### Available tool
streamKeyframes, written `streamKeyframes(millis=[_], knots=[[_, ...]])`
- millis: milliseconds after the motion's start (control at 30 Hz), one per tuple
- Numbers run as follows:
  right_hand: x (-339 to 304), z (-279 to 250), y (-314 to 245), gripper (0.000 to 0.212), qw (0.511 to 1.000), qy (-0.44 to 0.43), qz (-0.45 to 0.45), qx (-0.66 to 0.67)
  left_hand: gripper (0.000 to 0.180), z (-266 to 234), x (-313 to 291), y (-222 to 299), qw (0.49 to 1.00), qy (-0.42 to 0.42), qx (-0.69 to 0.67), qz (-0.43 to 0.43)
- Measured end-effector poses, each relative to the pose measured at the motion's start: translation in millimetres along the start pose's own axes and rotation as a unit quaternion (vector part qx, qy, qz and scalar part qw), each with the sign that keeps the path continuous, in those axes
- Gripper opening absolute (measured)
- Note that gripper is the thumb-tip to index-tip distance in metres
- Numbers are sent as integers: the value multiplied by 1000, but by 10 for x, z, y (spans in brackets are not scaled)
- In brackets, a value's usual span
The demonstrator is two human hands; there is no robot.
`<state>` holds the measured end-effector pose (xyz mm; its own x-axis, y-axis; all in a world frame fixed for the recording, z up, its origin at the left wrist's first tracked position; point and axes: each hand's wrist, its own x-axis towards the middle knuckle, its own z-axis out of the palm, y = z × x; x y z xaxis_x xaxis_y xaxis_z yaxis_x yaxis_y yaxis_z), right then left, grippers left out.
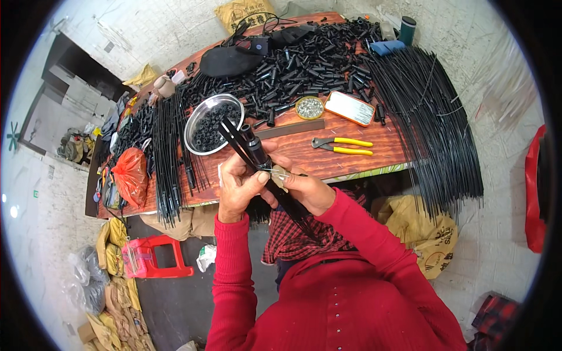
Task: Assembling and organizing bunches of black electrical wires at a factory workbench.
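Observation:
Above the table's near edge, my left hand (pixel 235 186) is closed around a black tubular part (pixel 253 146) with a ringed upper end. Flat black strips (pixel 234 139) stick up beside it, and dark thin rods (pixel 293 213) hang below toward my lap. Close against its lower end, my right hand (pixel 310 190) is closed, thumb and fingers pinching a thin pale wire (pixel 281 172). Where the wire meets the part is partly covered by my fingers. A steel bowl (pixel 188 130) of small black rings stands just beyond my left hand.
Yellow-handled pliers (pixel 345 146), a metal bar (pixel 298 127), a round tin of small metal pieces (pixel 309 107) and an orange-rimmed tray (pixel 349 109) lie beyond. Black tubes (pixel 316 61) cover the back; long rods (pixel 433 128) overhang at right. A red bag (pixel 130 178) sits left, a red stool (pixel 170 257) below.

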<state>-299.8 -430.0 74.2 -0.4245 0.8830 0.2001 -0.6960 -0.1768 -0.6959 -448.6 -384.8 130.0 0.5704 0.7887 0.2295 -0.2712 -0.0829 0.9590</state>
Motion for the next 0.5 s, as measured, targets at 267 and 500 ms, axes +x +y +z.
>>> streamKeyframes(millis=[267, 500], knots=[[-125, 35, 31, 39, 997, 57, -8, -52, 44, 52, -10, 64, 999, -10, 22, -33], [-151, 26, 72, 37, 995, 60, -40, -62, 49, 32, -34, 120, 998, -31, 21, -45]])
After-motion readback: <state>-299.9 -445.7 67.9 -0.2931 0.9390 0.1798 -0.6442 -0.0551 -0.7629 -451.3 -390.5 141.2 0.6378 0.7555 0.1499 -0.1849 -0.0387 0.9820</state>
